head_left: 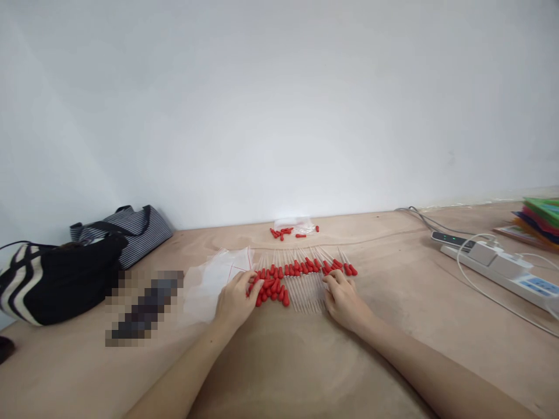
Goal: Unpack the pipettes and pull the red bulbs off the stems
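Observation:
My left hand [238, 297] rests at the left side of a pile of loose red rubber bulbs [274, 289], thumb and fingers apart and touching them. My right hand [345, 297] is curled at the right end of a row of thin clear dropper tubes [303, 294], its fingertips drawn together; what lies between them is too small to make out. Behind both hands runs a row of droppers with red bulbs [301, 267], their clear tips pointing toward the wall. Some bulbs are hidden under my left fingers.
Thin white bags [213, 276] lie left of the bulbs. Farther back are more red bulbs [282, 233] beside a clear bag [292, 222]. A black bag [65, 279] and a striped bag [142, 230] sit left. At right are a power strip [519, 279] with cables and coloured folders [541, 218].

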The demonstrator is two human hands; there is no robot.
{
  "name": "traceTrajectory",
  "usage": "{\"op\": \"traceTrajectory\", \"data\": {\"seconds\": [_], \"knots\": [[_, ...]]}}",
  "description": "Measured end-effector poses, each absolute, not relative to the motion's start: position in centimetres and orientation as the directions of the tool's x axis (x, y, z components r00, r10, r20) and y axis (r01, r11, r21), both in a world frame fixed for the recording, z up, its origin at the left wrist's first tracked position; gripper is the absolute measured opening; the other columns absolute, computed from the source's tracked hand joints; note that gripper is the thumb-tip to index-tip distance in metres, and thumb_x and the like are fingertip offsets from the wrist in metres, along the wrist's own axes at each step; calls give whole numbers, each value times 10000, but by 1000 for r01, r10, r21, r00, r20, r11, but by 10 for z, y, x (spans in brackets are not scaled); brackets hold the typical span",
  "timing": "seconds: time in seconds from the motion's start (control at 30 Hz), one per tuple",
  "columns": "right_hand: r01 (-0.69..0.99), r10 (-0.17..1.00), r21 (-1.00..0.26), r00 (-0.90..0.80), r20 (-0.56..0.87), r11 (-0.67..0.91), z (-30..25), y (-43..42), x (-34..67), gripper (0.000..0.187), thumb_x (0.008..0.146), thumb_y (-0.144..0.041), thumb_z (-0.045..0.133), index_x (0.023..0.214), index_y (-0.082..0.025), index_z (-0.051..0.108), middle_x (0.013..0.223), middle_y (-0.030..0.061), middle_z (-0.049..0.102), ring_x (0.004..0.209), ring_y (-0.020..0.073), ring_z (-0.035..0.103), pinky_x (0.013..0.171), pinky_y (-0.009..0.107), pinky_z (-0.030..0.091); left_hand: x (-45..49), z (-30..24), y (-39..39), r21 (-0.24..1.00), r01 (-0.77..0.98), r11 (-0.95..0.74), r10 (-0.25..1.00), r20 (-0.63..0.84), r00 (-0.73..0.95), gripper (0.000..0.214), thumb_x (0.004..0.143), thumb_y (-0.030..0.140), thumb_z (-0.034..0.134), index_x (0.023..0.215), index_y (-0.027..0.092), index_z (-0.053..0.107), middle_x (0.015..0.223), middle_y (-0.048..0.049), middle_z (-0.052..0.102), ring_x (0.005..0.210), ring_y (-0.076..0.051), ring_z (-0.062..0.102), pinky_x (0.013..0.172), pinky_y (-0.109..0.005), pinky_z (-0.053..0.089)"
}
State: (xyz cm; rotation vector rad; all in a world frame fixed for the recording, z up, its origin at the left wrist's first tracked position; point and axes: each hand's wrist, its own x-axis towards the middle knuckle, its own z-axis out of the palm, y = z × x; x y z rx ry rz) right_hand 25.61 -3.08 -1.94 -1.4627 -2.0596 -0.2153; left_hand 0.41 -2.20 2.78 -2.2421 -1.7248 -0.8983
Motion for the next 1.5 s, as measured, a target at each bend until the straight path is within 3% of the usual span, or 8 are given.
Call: {"op": "traceTrajectory", "data": {"seconds": [0.23,0.57,0.8,1.0,1.13,1.23,1.33,1.5], "knots": [[958,808,-181,-77,585,222,-6,-16,271,216,832,-248,390,790,-196,596,832,45,580,799,164,503,727,316,246,36,13,-38,82,773,-630,604,677,420,130,807,247,461,803,186,576,753,-24,612,738,-161,546,664,-278,439],[969,836,-236,74,544,67,-7,13,271,330,805,-394,428,639,-220,654,818,54,589,841,197,449,758,383,192,58,6,-45,75,676,-733,538,671,510,102,783,201,500,726,195,584,728,-21,603,717,-157,491,659,-308,376],[926,680,-330,123,723,184,-3,-4,259,278,792,-338,472,608,-194,623,834,27,593,805,163,457,769,361,178,62,11,-39,365,644,-673,706,577,410,180,815,250,465,730,185,609,656,-14,605,660,-146,505,662,-289,406],[810,583,-302,-61,810,504,1,-46,226,219,796,-322,494,654,-215,622,814,11,590,805,147,467,765,330,204,77,16,-39,726,475,-497,867,410,282,272,860,326,370,907,193,603,810,-9,645,751,-144,576,675,-258,448],[759,547,-199,-235,803,620,0,-57,219,153,792,-302,504,729,-238,628,858,6,598,792,136,478,768,332,214,80,14,-41,770,446,-456,889,373,264,284,867,328,333,812,171,563,748,-15,624,681,-137,571,590,-244,449],[768,502,-107,-300,811,632,1,-55,226,140,799,-302,498,826,-274,633,898,7,604,828,142,494,798,339,217,73,16,-40,625,600,-499,861,438,259,245,855,311,370,780,181,563,690,-6,623,645,-143,557,593,-272,420],[817,411,-18,-270,871,576,4,-51,235,174,807,-291,496,937,-290,613,972,17,614,918,158,505,861,349,193,61,18,-36,289,781,-554,749,582,316,163,827,285,459,802,206,600,716,-3,651,710,-175,555,690,-345,353],[823,367,138,-388,846,551,0,-40,237,267,837,-275,469,1096,-298,527,1059,7,610,1045,153,472,947,375,78,55,15,-32,-92,776,-624,530,680,507,131,830,231,482,833,209,611,674,13,658,686,-160,548,721,-358,285]]}}
